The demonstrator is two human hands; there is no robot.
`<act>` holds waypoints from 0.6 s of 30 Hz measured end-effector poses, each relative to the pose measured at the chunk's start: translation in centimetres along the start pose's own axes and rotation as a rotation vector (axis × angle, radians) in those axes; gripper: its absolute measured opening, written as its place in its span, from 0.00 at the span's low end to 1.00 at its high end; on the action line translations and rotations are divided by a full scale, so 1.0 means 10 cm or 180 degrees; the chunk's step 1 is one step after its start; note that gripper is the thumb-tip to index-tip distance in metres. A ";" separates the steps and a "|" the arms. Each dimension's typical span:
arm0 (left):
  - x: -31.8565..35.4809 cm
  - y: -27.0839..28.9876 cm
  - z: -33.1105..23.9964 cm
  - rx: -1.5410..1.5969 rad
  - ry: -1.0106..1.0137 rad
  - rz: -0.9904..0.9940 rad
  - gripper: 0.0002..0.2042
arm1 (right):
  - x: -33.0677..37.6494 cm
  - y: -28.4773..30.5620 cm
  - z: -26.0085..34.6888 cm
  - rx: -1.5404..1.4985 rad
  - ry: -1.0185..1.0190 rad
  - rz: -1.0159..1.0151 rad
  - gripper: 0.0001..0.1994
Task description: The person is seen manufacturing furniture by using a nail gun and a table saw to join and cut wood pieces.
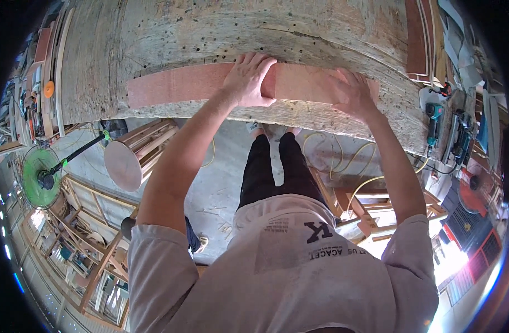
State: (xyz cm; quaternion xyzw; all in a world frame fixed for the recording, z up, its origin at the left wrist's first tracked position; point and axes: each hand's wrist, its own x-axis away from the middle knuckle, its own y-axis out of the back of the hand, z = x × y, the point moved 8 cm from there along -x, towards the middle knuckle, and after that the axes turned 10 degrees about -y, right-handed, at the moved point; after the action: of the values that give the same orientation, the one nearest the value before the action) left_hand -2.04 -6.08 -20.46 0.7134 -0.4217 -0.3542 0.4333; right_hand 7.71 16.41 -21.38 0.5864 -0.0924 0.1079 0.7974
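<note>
A long reddish-brown wooden board (176,83) lies flat along the near edge of a worn, pitted workbench (210,33). My left hand (249,80) presses palm down on the board's middle, fingers together and pointing away from me. My right hand (351,94) rests flat on the board's right end, fingers spread. Neither hand grips anything; both lie on top of the board.
A round wooden stool (132,158) lies on its side under the bench at left. A green fan (40,177) stands at far left. Yellow cable (354,161) loops on the floor. Power tools (443,125) and more boards (418,36) sit at the bench's right end.
</note>
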 end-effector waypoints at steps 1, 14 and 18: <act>0.00 0.00 0.00 -0.0001 -0.0003 -0.0003 0.45 | 0.00 0.00 0.00 -0.0042 0.0008 0.0024 0.42; -0.08 0.11 -0.17 0.0374 -0.0147 -0.0252 0.42 | -0.07 -0.06 0.06 -0.0668 0.0269 -0.0168 0.40; -0.20 0.09 -0.19 0.0222 -0.0011 -0.0070 0.43 | -0.01 -0.02 -0.01 -0.0193 -0.0065 0.0086 0.36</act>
State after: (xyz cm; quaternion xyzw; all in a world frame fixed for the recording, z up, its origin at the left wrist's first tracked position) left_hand -1.39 -3.91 -18.64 0.7321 -0.4267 -0.3452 0.4035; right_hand 7.63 16.44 -21.62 0.5617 -0.1117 0.1098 0.8124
